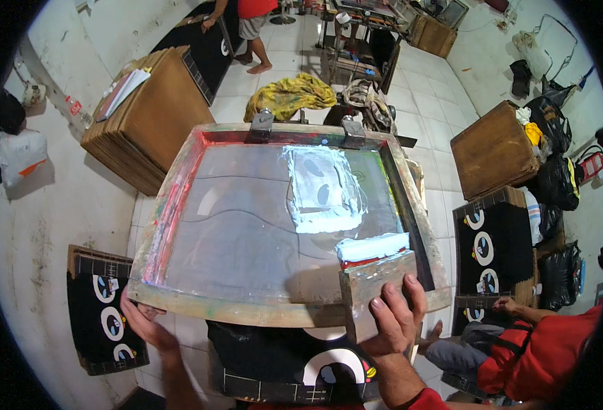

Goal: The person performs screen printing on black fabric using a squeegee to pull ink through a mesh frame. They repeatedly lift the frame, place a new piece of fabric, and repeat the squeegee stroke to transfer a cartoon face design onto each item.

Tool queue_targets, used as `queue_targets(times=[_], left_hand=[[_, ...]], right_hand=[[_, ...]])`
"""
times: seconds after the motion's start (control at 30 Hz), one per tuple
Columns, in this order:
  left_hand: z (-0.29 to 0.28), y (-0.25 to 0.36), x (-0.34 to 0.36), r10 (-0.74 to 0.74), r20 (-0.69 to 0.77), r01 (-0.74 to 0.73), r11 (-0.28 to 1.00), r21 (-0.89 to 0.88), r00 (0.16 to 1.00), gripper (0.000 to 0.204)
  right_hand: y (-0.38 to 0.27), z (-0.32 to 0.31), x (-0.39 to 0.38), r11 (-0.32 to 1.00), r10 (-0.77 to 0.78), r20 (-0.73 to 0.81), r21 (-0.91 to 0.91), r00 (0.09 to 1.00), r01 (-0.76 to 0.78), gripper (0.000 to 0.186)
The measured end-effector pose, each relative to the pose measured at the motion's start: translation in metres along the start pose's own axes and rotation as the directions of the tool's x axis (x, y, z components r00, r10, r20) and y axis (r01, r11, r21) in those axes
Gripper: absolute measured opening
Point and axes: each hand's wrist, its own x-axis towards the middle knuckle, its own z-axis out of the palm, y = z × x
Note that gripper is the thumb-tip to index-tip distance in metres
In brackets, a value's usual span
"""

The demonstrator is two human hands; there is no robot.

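A wooden-framed mesh screen [233, 253] is tilted toward me in two metal clamps [262, 127], with a patch of light blue ink [324, 219] right of centre. My left hand [147, 321] grips the frame's near left corner. My right hand [393, 321] holds a wooden squeegee [366, 287], its blade coated in light blue ink, over the screen's near right. Below the screen lies black fabric [260, 348] with white, red and yellow printed shapes.
Stacked boards [151, 123] stand at left, more printed black pieces [89, 307] at both sides. A seated co-worker [520, 348] is at right; another person [250, 10] stands at back left. Yellow cloth [281, 96] lies behind the screen, bags [551, 137] at right, a rack [356, 48] beyond.
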Motion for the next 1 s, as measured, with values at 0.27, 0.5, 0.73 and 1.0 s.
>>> queue_targets(times=[0.27, 0.5, 0.73, 1.0], left_hand=[[0.14, 0.162, 0.084, 0.408, 0.832, -0.815, 0.573, 0.086, 0.376, 0.047], [0.348, 0.095, 0.042, 0.076, 0.991, -0.94, 0.315, -0.128, -0.11, 0.06], [0.375, 0.074, 0.032, -0.065, 0.991, -0.973, 0.208, -0.105, -0.121, 0.06], [0.369, 0.078, 0.034, -0.025, 0.991, -0.971, 0.202, -0.125, -0.132, 0.055]], right_hand=[[-0.007, -0.015, 0.02, 1.0, 0.02, 0.052, 0.005, 0.998, -0.021, 0.032], [0.001, -0.018, 0.008, 1.0, -0.003, 0.169, 0.03, 0.986, -0.002, 0.035], [0.006, -0.025, 0.0, 0.997, 0.008, 0.269, 0.078, 0.963, -0.03, 0.04], [0.004, -0.023, -0.001, 0.995, 0.021, 0.234, 0.086, 0.972, -0.043, 0.039]])
